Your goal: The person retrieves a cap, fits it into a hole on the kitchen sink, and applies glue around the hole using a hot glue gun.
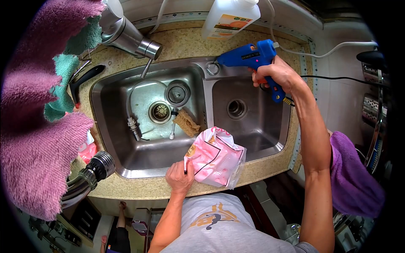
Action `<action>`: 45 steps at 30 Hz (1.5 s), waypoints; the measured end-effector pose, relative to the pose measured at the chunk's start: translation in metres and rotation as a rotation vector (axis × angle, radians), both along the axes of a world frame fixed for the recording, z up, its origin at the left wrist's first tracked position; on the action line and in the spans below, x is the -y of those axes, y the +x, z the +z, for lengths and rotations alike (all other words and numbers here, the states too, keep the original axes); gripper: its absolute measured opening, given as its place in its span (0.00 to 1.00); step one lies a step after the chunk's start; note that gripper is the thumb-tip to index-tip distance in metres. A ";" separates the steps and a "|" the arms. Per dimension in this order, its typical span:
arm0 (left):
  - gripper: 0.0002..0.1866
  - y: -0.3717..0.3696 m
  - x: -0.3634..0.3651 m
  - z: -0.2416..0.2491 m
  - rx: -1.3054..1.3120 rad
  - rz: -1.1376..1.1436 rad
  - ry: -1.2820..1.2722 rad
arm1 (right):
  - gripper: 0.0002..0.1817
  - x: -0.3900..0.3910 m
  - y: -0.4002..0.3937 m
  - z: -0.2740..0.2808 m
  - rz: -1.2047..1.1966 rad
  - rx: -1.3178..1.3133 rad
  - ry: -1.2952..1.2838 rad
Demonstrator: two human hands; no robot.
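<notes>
My right hand is wrapped round the handle of a blue hot glue gun, its nozzle pointing left over the sink's back rim. A round metal cap sits in that rim just below the nozzle. My left hand is closed on the left edge of a pink and white plastic bag. The bag lies crumpled across the sink's front rim and counter edge; what it holds, if anything, I cannot make out. A brown sponge rests in the left basin behind it.
The steel double sink holds a strainer and a loose hose fitting in its left basin. A faucet and white jug stand behind. Pink towels hang left, a purple towel right. A person's leg shows below.
</notes>
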State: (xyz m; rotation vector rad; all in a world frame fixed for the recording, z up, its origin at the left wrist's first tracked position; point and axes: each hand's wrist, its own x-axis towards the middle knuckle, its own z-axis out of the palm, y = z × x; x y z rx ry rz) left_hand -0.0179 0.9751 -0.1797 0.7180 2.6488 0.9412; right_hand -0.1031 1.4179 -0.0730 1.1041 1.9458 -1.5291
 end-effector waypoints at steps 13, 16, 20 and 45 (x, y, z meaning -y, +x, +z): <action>0.09 -0.001 0.000 0.001 -0.013 0.007 0.006 | 0.21 0.012 -0.015 0.016 0.140 0.027 0.155; 0.09 0.000 0.001 0.000 -0.015 0.002 0.008 | 0.20 0.014 -0.016 0.016 0.145 0.036 0.168; 0.09 0.000 0.001 0.000 -0.016 0.000 0.004 | 0.11 0.014 -0.015 0.013 0.167 0.016 0.242; 0.10 0.001 0.002 -0.002 -0.028 0.004 0.017 | 0.36 0.012 -0.024 0.016 0.279 0.133 0.328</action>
